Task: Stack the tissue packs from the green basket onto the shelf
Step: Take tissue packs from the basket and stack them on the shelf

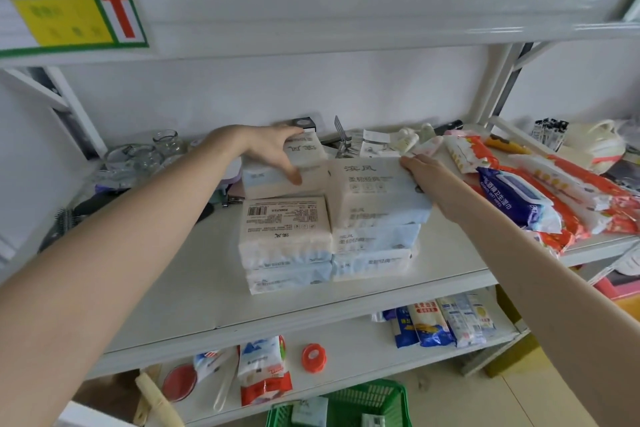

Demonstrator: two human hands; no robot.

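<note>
White and pale-blue tissue packs stand in piles on the middle shelf [194, 274]. My left hand [268, 149] grips the top pack of the rear left pile [306, 158], fingers over its far edge and thumb on its front. My right hand [427, 175] holds the right edge of the top pack of the front right pile [372, 196], which lies slightly tilted on two packs below. A front left pile [284, 236] of two packs shows a barcode on top. The green basket [363, 404] sits on the floor below, with packs still inside it.
Glass jars [152, 152] and a brush stand at the shelf's left. Red-and-white packets and a blue wet-wipes pack [512, 198] crowd the right. Clips and small items lie at the back. The lower shelf holds bags and an orange lid [313, 357]. An upper shelf overhangs.
</note>
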